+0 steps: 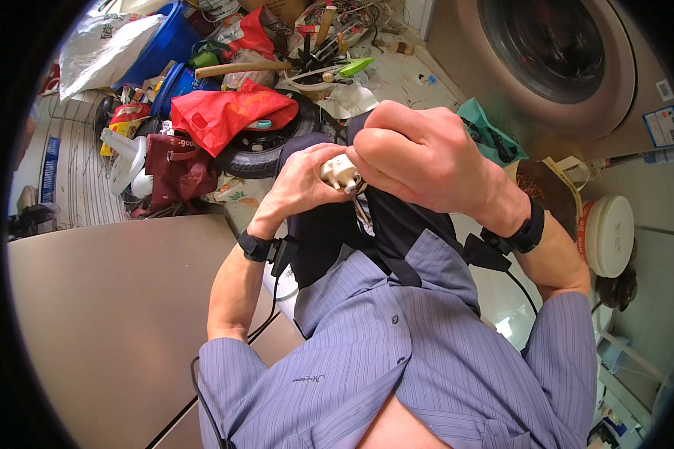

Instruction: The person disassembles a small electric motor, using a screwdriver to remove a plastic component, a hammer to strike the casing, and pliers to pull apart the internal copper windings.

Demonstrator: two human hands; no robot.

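Note:
My left hand point(301, 182) is closed around a small cream-coloured plastic part point(338, 173) with stubby knobs and a metal-looking tip, above my lap. Thin wires or strands point(363, 212) show just below that part. Right up against it on the other side, my right hand point(430, 157) is curled into a tight grip with the knuckles up. Whatever its fingers pinch is hidden by the hand itself. Both wrists wear black bands with cables attached.
A front-loading washing machine point(457, 52) stands at the far right. Far left are a red bag point(210, 120) on a black tyre point(251, 165), a blue tub point(174, 37) and piled tools. A grey panel point(120, 307) fills the near left; a lidded bucket point(614, 236) stands right.

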